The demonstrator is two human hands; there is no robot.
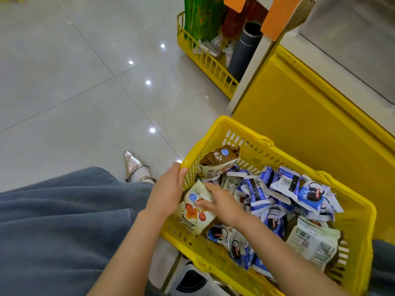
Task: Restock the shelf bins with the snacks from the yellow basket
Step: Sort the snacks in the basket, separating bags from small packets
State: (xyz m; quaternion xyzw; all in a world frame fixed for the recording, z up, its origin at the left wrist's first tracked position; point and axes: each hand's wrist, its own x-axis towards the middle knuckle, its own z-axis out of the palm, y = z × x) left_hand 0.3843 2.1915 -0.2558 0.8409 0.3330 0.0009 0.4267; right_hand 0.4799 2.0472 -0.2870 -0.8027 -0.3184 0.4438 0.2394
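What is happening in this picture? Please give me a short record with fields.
setting: tiled floor beside a yellow shelf base
container: yellow basket holding many snack packets
left hand: grips the basket's near-left rim
right hand: inside the basket, fingers on a cream packet; grip unclear
other contents: mostly blue-and-white packets, one brown-topped packet at the far-left corner
background: second basket holding a green bag and a grey tube
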